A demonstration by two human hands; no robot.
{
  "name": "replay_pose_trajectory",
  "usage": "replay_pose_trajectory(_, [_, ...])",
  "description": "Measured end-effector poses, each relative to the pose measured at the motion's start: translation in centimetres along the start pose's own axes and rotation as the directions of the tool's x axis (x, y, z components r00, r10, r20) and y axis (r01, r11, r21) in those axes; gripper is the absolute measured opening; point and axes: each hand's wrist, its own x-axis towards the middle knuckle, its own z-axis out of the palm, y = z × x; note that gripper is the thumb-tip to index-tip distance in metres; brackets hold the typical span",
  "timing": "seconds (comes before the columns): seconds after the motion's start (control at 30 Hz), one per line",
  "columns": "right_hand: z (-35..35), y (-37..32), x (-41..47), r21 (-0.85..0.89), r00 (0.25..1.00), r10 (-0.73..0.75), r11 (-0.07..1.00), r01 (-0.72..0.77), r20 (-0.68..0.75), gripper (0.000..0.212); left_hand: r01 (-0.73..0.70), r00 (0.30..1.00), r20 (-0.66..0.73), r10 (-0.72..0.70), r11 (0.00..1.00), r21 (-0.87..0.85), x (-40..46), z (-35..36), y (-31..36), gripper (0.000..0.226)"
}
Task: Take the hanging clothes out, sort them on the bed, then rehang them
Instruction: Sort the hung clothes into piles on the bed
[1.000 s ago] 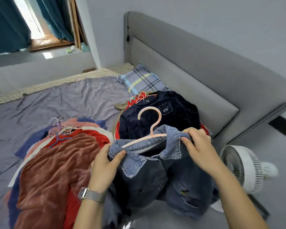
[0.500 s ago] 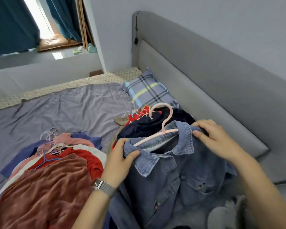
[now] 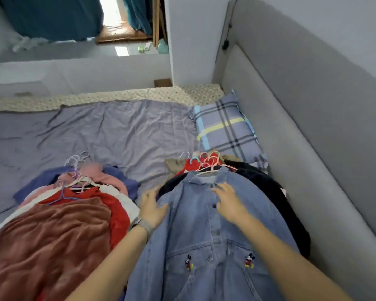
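Observation:
A blue denim shirt (image 3: 215, 240) on a pink hanger (image 3: 211, 168) lies flat on top of the right pile of clothes, over a dark navy garment (image 3: 278, 192). My left hand (image 3: 153, 206) rests with spread fingers on the shirt's left shoulder. My right hand (image 3: 229, 199) lies flat on the chest just below the collar. A second pile lies to the left, with a rust-brown fleece top (image 3: 50, 240) uppermost over a red garment (image 3: 109, 203), with several hangers (image 3: 76, 164) at its head.
The clothes lie on a grey-purple bed sheet (image 3: 109, 131). A plaid pillow (image 3: 224, 129) sits behind the right pile against the grey padded headboard (image 3: 302, 118). A window ledge with teal curtains (image 3: 52, 16) lies beyond the bed.
The denim shirt, held up by its collar in both hands before, now lies spread on the right pile. Both hands have let go and rest flat on it. The view has tilted toward the bed.

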Motion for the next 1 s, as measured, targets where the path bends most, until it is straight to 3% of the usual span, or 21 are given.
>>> replay_pose_trajectory(0.17, [6.1, -10.3, 2.7, 0.023, 0.912, -0.229, 0.972, 0.235, 0.340, 0.051, 0.355, 0.932, -0.041, -0.361, 0.928, -0.111, -4.9, -8.3, -12.4, 0.048])
replay_pose_trajectory(0.27, [8.1, -18.9, 5.1, 0.085, 0.857, -0.312, 0.949, 0.305, 0.410, 0.049, 0.396, 0.909, -0.103, -0.403, 0.915, -0.080, -6.2, -15.8, -17.2, 0.036])
replay_pose_trajectory(0.37, [11.8, -27.8, 6.8, 0.103, 0.828, -0.312, 0.948, 0.300, 0.466, 0.037, 0.408, 0.895, -0.176, -0.409, 0.912, -0.048, -6.2, -22.8, -22.3, 0.029])
replay_pose_trajectory(0.5, [19.3, -36.8, 9.9, 0.090, 0.721, -0.295, 0.947, 0.310, 0.627, 0.033, 0.462, 0.870, -0.176, -0.460, 0.886, -0.031, -3.3, -29.1, -31.9, 0.028])
replay_pose_trajectory(0.57, [23.8, -39.5, 12.7, 0.120, 0.751, -0.289, 0.955, 0.273, 0.594, 0.049, 0.436, 0.895, -0.123, -0.429, 0.899, 0.038, -1.1, -31.3, -36.2, 0.029])
replay_pose_trajectory(0.63, [27.8, -41.6, 15.8, 0.187, 0.858, -0.220, 0.971, 0.147, 0.465, 0.080, 0.375, 0.926, -0.100, -0.365, 0.921, 0.109, 0.8, -33.2, -39.6, 0.029])
replay_pose_trajectory(0.7, [31.1, -43.5, 19.2, 0.165, 0.944, -0.085, 0.986, 0.033, 0.319, 0.090, 0.321, 0.945, -0.105, -0.310, 0.940, 0.116, 1.8, -34.9, -42.7, 0.028])
replay_pose_trajectory(0.77, [34.1, -44.9, 22.1, 0.067, 0.967, 0.001, 0.998, -0.019, 0.254, 0.083, 0.308, 0.948, -0.110, -0.297, 0.947, 0.097, 2.2, -36.2, -46.1, 0.028])
replay_pose_trajectory(0.9, [39.1, -46.0, 23.9, -0.248, 0.948, 0.122, 0.968, -0.047, 0.296, 0.065, 0.341, 0.933, -0.129, -0.335, 0.939, 0.032, 2.2, -36.8, -50.6, 0.028])
replay_pose_trajectory(1.0, [40.3, -46.8, 21.5, -0.243, 0.959, 0.108, 0.969, -0.043, 0.261, 0.048, 0.350, 0.932, -0.102, -0.348, 0.937, 0.003, 1.0, -36.3, -51.5, 0.029])
